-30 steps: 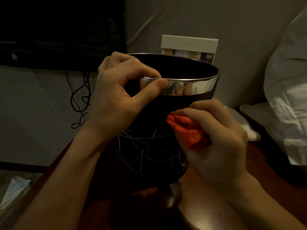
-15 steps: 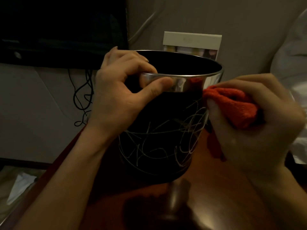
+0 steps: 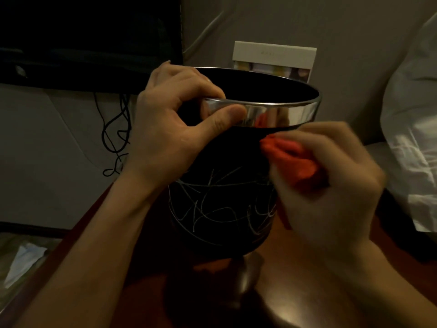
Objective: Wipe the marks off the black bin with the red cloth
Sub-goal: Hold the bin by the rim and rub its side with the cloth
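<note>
Bin (image 3: 220, 162) first: black, round, tapering a little toward its foot, with a bright metal band round the mouth that mirrors whatever is near. It stands upright near the middle of the reddish-brown worktop (image 3: 295, 292), well in from the far edge. Its wall looks stiff, smooth and probably slick, and as it appears empty I judge it light and apt to turn or skid under rubbing. The rim is the sound place to hold, and the left hand (image 3: 170, 136) grips it there, fingers hooked inside, thumb flat on the band. Pale scribbled marks (image 3: 212, 204) cover the lower wall. The right hand (image 3: 331, 192), blurred, clutches the red cloth (image 3: 290, 157), a soft bunched wad pressed to the wall just below the band.
</note>
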{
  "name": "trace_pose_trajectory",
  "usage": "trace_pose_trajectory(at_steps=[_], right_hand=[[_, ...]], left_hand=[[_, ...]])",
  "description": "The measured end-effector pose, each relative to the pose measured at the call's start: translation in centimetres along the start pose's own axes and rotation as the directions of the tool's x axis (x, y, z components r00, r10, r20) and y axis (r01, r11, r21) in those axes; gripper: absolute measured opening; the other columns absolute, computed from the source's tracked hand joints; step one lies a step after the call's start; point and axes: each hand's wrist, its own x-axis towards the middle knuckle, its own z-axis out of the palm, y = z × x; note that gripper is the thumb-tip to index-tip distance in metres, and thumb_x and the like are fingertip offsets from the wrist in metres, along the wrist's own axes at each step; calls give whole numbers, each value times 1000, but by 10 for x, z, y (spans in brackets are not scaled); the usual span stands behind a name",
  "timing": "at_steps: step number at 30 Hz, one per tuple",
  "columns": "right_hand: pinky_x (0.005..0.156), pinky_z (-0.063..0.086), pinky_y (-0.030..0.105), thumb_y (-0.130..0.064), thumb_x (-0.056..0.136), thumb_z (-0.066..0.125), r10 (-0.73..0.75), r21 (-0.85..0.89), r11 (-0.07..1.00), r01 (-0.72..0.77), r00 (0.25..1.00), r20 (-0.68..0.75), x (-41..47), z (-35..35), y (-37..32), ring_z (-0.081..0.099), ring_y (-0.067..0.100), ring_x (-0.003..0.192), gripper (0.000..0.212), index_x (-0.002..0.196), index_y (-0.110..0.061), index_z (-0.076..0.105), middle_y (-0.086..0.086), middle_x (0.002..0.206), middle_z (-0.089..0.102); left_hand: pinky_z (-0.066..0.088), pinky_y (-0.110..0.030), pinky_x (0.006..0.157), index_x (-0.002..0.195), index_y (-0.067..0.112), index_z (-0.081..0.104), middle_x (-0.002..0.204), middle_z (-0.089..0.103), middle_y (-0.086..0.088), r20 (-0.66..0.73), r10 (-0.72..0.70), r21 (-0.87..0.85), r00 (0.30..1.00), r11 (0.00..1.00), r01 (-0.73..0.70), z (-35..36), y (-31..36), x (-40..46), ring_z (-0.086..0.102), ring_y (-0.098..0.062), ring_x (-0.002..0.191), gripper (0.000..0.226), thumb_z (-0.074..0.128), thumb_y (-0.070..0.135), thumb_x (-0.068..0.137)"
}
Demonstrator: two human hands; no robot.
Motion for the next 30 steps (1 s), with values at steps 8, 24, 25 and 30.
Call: trace_pose_trajectory(at_steps=[8,24,25,30], right_hand=[[89,37,4,-15,89,74,-27,56,998,24,997,66,-14,16,-11,51,2,97,22,105,1,73,1,104,55],[87,42,7,-11,88,79,-47,5,999,47,998,-45,-2,14,-19,59,10,94,20,103,1,75,13,101,67],[85,43,8,-11,89,78,-50,-1,999,50,998,-42,-4,16,-20,59,11,94,19,104,0,75,13,102,67],[76,54,24,-13,88,78,-91,-18,995,94,988,123,-23,30,-21,64,19,92,26,110,1,74,13,108,68]], left_hand=[[36,-44,104,86,34,58,89,57,21,-19,19,-15,1000,1000,-19,1,0,0,55,-12,102,17,68,47,84],[43,-50,90,88,29,59,88,54,21,-25,10,-8,1000,1000,-10,3,1,-1,53,-18,100,19,69,45,84],[43,-51,90,88,29,59,88,54,22,-27,14,-8,1000,1000,-14,3,1,-1,52,-17,99,19,69,44,84],[43,-54,90,88,28,60,89,54,23,-22,27,-14,999,1000,-27,2,-1,-1,53,-17,98,19,69,45,85]])
